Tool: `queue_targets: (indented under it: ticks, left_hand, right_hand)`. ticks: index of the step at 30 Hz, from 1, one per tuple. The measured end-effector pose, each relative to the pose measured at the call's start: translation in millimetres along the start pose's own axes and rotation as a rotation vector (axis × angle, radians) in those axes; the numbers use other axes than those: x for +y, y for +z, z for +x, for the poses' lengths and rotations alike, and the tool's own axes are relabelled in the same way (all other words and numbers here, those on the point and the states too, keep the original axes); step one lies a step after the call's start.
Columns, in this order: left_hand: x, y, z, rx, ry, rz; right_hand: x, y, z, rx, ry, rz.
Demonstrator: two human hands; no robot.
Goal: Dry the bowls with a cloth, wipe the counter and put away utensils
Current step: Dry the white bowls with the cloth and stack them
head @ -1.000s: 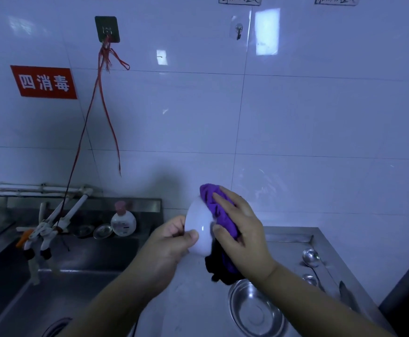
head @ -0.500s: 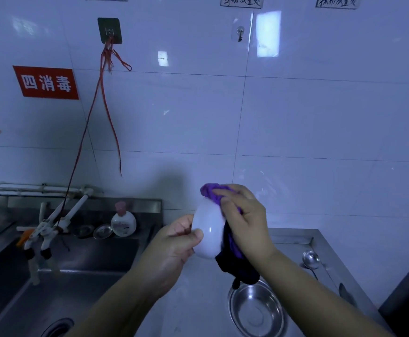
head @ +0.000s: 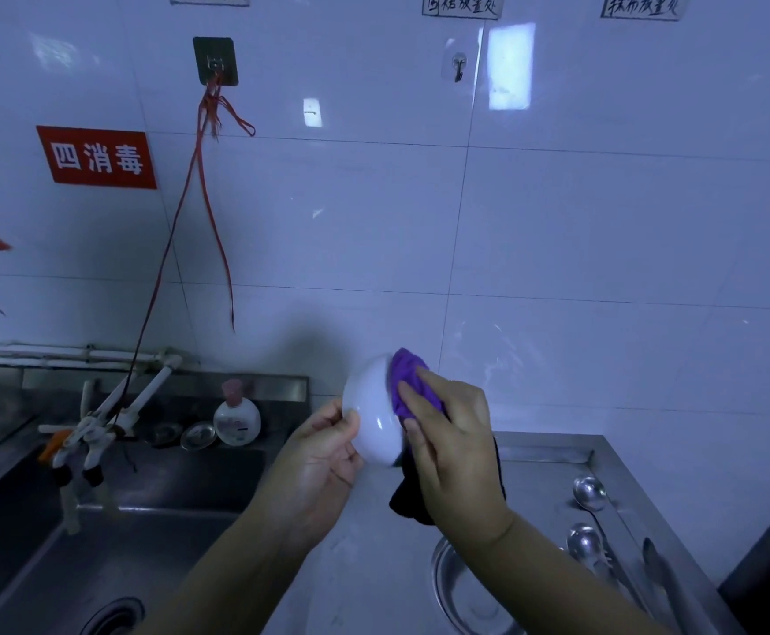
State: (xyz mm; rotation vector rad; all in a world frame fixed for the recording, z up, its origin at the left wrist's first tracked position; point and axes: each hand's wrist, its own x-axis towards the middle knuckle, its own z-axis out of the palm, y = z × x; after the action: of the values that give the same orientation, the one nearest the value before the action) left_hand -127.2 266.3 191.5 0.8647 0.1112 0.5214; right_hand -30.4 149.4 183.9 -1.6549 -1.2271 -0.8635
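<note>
Head view showed me holding the white bowl (head: 376, 423) up on edge in front of the wall tiles, above the counter (head: 543, 456), its rim facing right toward my other hand. My left hand (head: 323, 456) gripped the bowl's left side, thumb curled onto its outer wall. My right hand (head: 454, 444) pressed the purple cloth (head: 408, 382) against the bowl's open side, fingers bent around the bunched fabric, its dark tail hanging below. So the cloth hand lay just right of the bowl, touching it. Compared with half a second before, my right hand had slid lower and the cloth showed more over the top rim. A steel bowl (head: 470, 593) and ladles (head: 589, 492) waited on the counter.
</note>
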Motion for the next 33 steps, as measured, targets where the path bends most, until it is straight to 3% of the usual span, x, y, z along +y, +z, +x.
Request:
queue_targets:
  ticks: [9,18,23,30,33]
  left_hand:
    - [16.4,-3.7,5.1,-0.038,0.038,-0.044]
    - [14.2,0.7,1.1,-0.031,0.018,0.021]
    - [10.4,-0.7,-0.2,0.013,0.053,-0.008]
    - [2.4,9.5,-8.5,-0.062,0.118,0.394]
    - [4.3,14.3,-13.2,-0.087,0.097,0.420]
  right_hand:
    - [17.3,-21.9,-4.5,-0.120,-0.223,0.056]
    - [14.6,-16.7,9.5,-0.049,-0.126,0.017]
    - [-3.3,-12.4,3.4,-0.092,-0.053,0.100]
    - [-13.0,-3.4,21.1,-0.040,-0.218,0.006]
    - [-8.9,-2.7,32.0,-0.041,-0.153,0.076]
